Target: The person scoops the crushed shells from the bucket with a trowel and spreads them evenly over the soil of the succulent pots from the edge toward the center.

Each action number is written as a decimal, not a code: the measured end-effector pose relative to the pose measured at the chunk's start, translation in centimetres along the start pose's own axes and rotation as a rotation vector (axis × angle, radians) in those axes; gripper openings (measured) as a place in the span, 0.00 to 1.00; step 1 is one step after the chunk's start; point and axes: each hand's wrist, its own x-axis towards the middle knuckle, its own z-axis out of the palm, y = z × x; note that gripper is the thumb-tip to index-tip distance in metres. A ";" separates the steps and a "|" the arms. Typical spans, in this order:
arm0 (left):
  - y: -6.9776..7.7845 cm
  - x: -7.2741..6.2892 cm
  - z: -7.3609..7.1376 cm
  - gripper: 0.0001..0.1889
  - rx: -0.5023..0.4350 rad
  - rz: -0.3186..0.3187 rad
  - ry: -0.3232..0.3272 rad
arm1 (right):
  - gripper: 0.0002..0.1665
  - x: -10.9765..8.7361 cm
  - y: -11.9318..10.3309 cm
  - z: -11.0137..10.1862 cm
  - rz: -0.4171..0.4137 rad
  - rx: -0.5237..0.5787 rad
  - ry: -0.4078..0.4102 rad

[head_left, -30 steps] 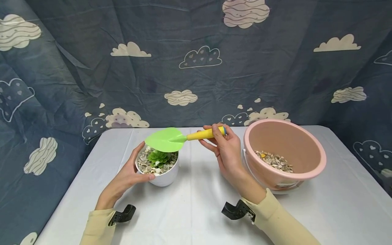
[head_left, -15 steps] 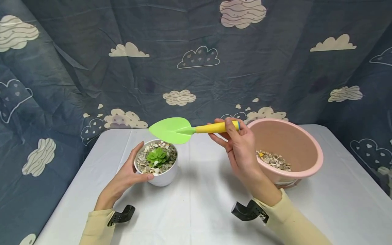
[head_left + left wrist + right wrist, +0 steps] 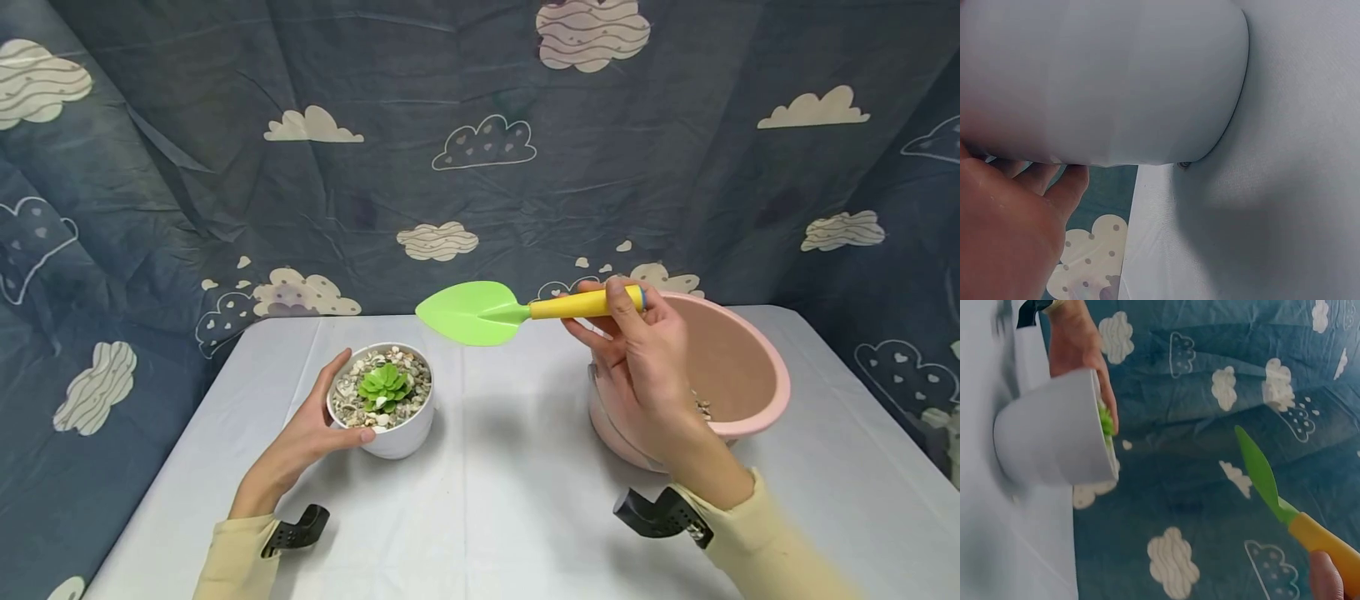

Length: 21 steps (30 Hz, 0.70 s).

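Observation:
A white flowerpot [image 3: 402, 438] stands upright on the table, holding a green succulent [image 3: 384, 387] amid small pebbles [image 3: 352, 406]. My left hand [image 3: 303, 437] grips the pot from its left, thumb at the near rim and fingers along the far side. In the left wrist view the fingers touch the smooth pot wall [image 3: 1110, 81]. Between thumb and fingers, my right hand [image 3: 651, 358] holds a garden trowel [image 3: 477, 313] by its yellow handle. The trowel's green blade points left in the air, right of the pot, and shows no pebbles on it.
A pink bucket [image 3: 750, 358] stands on the right, partly behind my right hand and forearm. Some pebbles [image 3: 702, 407] show inside it. The table has a white cloth [image 3: 480, 517], and a dark curtain with cloud prints [image 3: 480, 75] hangs behind.
My right hand has carried the trowel up and to the right, from above the succulent to beside the pot, near the bucket. The left hand and the pot have stayed in place.

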 end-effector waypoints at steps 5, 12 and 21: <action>0.0 0.2 0.1 0.60 0.003 0.008 0.004 | 0.17 0.4 -1.7 -1.7 -0.058 0.011 -0.011; 0.2 0.3 0.2 0.59 0.007 0.003 0.009 | 0.17 1.2 -4.6 -4.0 -0.097 0.055 0.002; 0.1 0.4 0.4 0.59 -0.004 0.000 0.016 | 0.16 2.7 -8.1 -7.3 -0.153 0.015 0.035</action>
